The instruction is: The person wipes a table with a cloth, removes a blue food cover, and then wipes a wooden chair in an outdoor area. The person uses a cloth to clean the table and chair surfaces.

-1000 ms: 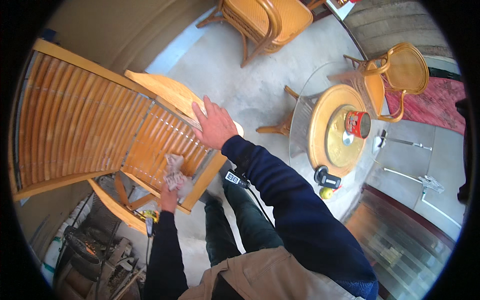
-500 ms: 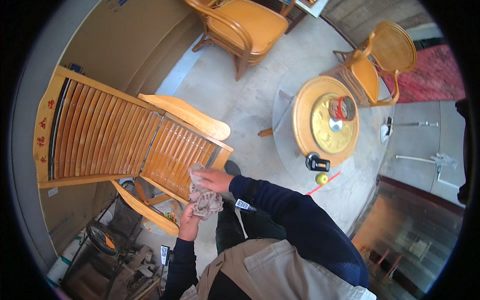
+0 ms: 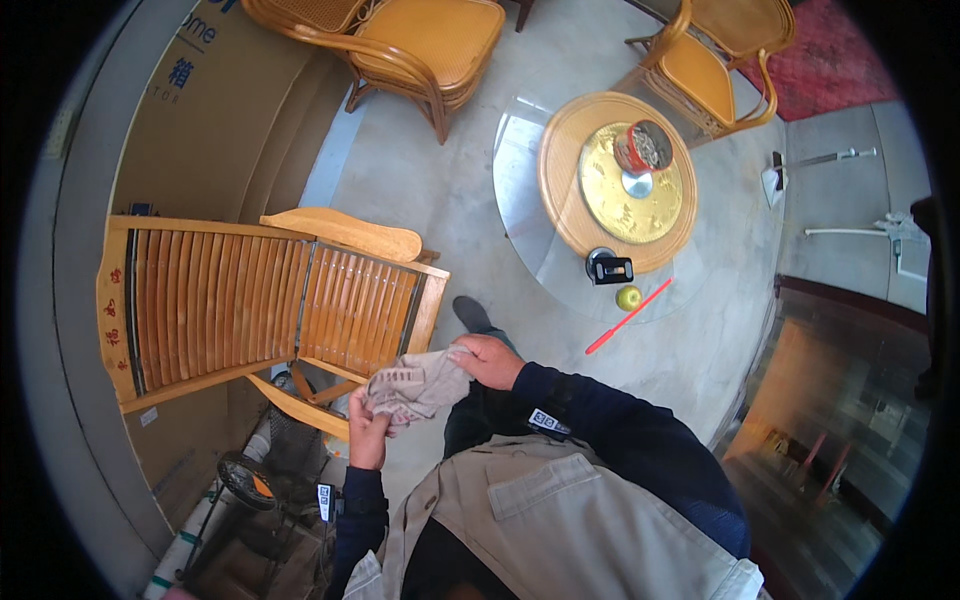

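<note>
A crumpled grey-brown cloth (image 3: 415,385) is stretched between both hands in front of my chest. My left hand (image 3: 367,432) grips its lower left part. My right hand (image 3: 488,360) pinches its upper right edge. Just beyond the cloth stands a wooden slatted lounge chair (image 3: 260,300), its seat end close to my hands; neither hand touches it.
A round glass-topped table (image 3: 570,260) with a wooden ring stands ahead right, bearing a red tin (image 3: 642,147), a black device (image 3: 608,268), a green fruit (image 3: 628,297) and a red stick (image 3: 628,316). Rattan chairs (image 3: 400,40) stand at the back. A fan (image 3: 245,482) lies lower left.
My right hand has left the chair's slats and come back to the cloth; both hands now hold it spread between them. My view has lifted away from the chair.
</note>
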A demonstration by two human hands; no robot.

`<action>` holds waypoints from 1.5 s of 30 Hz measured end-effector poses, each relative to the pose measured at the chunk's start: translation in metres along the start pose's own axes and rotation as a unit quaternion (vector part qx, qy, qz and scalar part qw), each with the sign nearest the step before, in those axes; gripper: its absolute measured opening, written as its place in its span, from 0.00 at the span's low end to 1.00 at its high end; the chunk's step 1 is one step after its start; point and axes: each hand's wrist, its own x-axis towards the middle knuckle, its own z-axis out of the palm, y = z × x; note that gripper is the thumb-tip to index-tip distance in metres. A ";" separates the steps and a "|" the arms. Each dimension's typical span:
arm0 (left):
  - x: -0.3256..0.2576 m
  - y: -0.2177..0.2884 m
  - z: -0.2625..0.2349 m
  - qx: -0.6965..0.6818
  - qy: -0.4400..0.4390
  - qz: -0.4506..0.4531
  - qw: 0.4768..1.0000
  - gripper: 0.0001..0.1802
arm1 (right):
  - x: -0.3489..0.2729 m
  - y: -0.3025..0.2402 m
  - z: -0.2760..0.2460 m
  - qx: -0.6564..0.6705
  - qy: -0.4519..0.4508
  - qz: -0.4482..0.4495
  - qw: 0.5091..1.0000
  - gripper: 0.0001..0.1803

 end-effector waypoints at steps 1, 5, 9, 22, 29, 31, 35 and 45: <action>0.000 0.000 0.001 -0.014 -0.002 0.000 1.000 0.27 | -0.010 -0.006 -0.002 0.034 -0.002 0.043 0.998 0.12; 0.005 0.004 -0.009 0.087 -0.030 -0.012 0.996 0.21 | -0.031 -0.025 -0.006 0.150 0.089 0.061 0.983 0.14; 0.012 0.006 -0.024 0.106 0.015 -0.087 0.990 0.13 | -0.052 -0.036 -0.021 0.185 0.145 0.070 0.970 0.16; -0.004 -0.024 -0.020 0.109 -0.018 -0.005 0.994 0.08 | -0.120 -0.052 -0.007 0.082 0.208 0.083 0.971 0.18; 0.006 -0.020 0.002 0.109 -0.070 0.062 0.990 0.06 | -0.130 -0.062 -0.014 0.100 0.231 0.093 0.963 0.18; 0.012 -0.009 0.012 0.151 -0.061 0.030 0.986 0.07 | -0.129 -0.063 -0.023 0.082 0.240 0.077 0.964 0.18; 0.026 0.015 0.049 0.157 -0.071 0.056 0.983 0.08 | -0.119 -0.060 -0.051 0.154 0.259 0.067 0.951 0.16; 0.120 0.122 0.208 0.108 -0.107 0.173 0.973 0.30 | -0.065 -0.004 -0.203 0.165 0.450 0.002 0.878 0.22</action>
